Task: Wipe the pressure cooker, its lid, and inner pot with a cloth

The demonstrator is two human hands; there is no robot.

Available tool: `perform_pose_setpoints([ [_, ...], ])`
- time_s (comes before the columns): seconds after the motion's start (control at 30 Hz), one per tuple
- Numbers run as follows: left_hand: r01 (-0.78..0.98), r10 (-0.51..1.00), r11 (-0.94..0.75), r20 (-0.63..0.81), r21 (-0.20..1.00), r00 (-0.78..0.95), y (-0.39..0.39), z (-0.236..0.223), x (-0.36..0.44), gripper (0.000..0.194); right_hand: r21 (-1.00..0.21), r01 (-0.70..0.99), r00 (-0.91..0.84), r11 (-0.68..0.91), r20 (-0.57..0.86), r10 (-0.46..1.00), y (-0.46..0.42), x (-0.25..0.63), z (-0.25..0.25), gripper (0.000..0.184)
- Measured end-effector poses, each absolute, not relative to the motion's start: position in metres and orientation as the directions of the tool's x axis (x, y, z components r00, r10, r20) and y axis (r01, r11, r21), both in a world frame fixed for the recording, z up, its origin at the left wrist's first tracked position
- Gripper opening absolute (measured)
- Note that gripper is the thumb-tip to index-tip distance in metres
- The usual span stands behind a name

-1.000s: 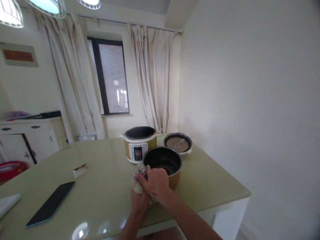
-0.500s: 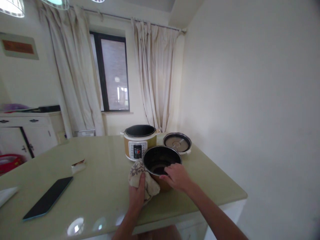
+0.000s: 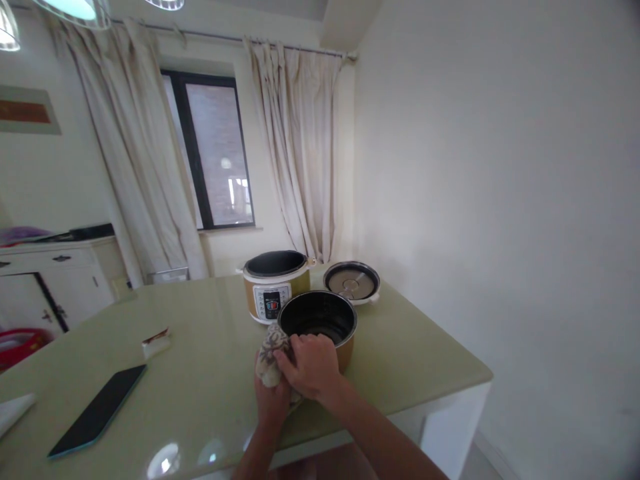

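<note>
My left hand (image 3: pixel 271 400) is closed around a cream cloth (image 3: pixel 273 357) with a grey pattern, at the front left side of a pot. My right hand (image 3: pixel 315 363) lies over the pot's near rim, its thumb on the cloth and its fingers curled beside it; the fingertips are partly hidden. The inner pot (image 3: pixel 345 350), dark inside and golden-brown outside, stands upright on the table. Just behind it, to the left, is the electric pressure cooker (image 3: pixel 253 290), white and gold with a button panel and an open top.
A round lid (image 3: pixel 353 281) lies underside up behind the pot, right of the cooker. On the left of the green tabletop (image 3: pixel 200 360) are a dark phone-like slab (image 3: pixel 100 410) and a small packet (image 3: pixel 157 343). A wall (image 3: pixel 480 200) runs along the right.
My right hand has moved left along the pot's near rim and now touches the cloth. My left hand still holds the cloth. The view has shifted slightly.
</note>
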State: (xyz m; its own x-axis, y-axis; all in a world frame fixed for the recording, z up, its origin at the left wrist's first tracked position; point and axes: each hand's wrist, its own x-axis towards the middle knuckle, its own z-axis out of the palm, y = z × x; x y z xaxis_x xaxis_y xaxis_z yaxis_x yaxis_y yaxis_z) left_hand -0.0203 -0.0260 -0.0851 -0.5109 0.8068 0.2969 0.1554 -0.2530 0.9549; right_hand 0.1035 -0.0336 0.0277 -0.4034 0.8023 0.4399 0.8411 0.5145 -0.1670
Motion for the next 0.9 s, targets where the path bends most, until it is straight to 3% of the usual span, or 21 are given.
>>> perform_pose_setpoints([
  [0.13,0.250,0.742,-0.355,0.434,0.901,-0.510,-0.023,-0.076,-0.017,0.039,-0.131,0.839,-0.425,0.529,0.449,0.786,-0.035,0.125,0.026,0.054],
  [0.37,0.177,0.760,-0.129,0.213,0.976,-0.614,-0.020,-0.078,-0.017,0.052,-0.076,0.704,-0.527,0.707,0.611,0.590,-0.017,0.193,-0.001,0.057],
  [0.5,0.271,0.771,-0.149,0.283,0.951,-0.570,-0.019,-0.080,-0.016,0.050,-0.096,0.718,-0.504,0.690,0.612,0.610,-0.006,0.205,0.000,0.065],
  [0.6,0.472,0.693,-0.247,0.494,0.847,-0.525,-0.022,-0.076,-0.012,0.039,-0.094,0.786,-0.470,0.612,0.552,0.689,-0.006,0.189,0.007,0.063],
  [0.73,0.723,0.546,-0.361,0.762,0.589,-0.349,-0.030,-0.073,-0.006,0.032,-0.092,0.804,-0.453,0.587,0.544,0.706,-0.012,0.154,0.014,0.051],
  [0.9,0.832,0.398,-0.416,0.897,0.366,-0.195,-0.033,-0.082,-0.005,0.041,-0.127,0.788,-0.472,0.603,0.504,0.723,-0.020,0.132,0.023,0.058],
])
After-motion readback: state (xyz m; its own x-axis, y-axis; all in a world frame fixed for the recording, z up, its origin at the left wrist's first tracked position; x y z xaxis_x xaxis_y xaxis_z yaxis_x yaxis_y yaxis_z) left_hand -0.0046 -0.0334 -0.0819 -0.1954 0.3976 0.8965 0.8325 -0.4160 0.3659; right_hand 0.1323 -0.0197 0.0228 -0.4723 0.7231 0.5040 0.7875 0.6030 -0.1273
